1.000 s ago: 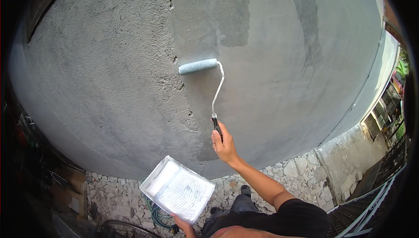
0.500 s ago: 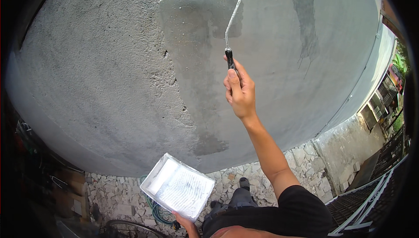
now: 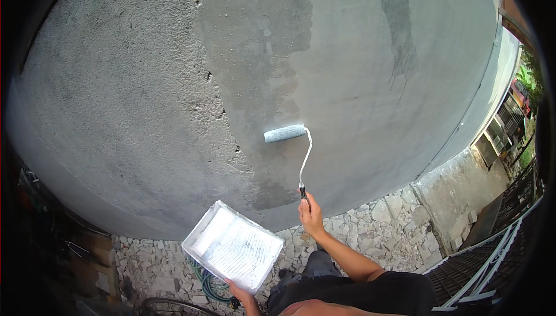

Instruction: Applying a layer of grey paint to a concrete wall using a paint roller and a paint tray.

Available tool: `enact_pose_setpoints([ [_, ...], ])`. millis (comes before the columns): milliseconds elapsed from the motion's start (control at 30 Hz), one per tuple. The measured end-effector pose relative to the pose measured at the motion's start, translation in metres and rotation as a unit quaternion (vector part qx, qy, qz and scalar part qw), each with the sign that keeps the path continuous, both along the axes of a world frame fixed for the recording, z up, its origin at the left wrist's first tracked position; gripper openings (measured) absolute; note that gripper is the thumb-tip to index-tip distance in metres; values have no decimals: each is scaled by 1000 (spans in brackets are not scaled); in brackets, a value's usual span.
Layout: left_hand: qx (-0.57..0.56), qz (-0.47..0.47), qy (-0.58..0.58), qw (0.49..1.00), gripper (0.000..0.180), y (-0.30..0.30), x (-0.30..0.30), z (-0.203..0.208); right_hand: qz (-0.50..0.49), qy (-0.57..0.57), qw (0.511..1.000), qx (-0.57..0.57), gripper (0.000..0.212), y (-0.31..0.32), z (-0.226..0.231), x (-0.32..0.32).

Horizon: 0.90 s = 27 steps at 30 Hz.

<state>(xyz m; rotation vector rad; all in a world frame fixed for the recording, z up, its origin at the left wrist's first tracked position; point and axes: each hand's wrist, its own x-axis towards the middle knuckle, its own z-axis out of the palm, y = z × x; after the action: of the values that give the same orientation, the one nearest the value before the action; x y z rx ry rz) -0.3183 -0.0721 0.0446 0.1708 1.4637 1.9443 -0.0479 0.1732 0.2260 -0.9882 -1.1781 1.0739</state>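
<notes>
Against the grey rendered wall (image 3: 145,113), a paint roller (image 3: 285,133) is pressed flat, its pale sleeve lying nearly level at the lower end of a darker, wet-looking band (image 3: 260,55) that runs down the middle of the surface. The bent wire frame of the roller drops from the sleeve's right end to a dark handle, and that handle is clasped in the right hand (image 3: 311,214), whose fingers are wrapped fully round it (the forearm rises from the lower edge of the view). A white paint tray (image 3: 233,245) is carried by the left hand (image 3: 243,294), which is closed on the tray's near edge from beneath; only part of this hand can be seen. The tray is held tilted, its ribbed slope streaked with grey, and it is kept well apart from the roller, below and to the left of it. To the left of the wet band the wall is rough and pitted; to the right it is smoother. At the foot of the wall, broken stone paving (image 3: 382,229) is laid, and a coiled green hose (image 3: 205,281) is partly hidden under the tray.
</notes>
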Motion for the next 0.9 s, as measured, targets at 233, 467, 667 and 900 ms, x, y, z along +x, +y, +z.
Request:
enact_pose_setpoints([
  [233, 8, -12, -8, 1000, 84, -6, 4, 3, 36, 50, 992, 106, 44, 57, 169, -20],
  [467, -27, -5, 5, 1000, 82, -7, 21, 17, 43, 54, 980, 188, 45, 93, 284, -14],
  [667, -13, -10, -19, 1000, 83, -11, 19, 10, 11, 46, 990, 134, 46, 70, 200, -19],
  [900, -29, -1, -25, 999, 87, -13, 6, 0, -31, -24, 999, 30, 45, 8, 10, -16],
])
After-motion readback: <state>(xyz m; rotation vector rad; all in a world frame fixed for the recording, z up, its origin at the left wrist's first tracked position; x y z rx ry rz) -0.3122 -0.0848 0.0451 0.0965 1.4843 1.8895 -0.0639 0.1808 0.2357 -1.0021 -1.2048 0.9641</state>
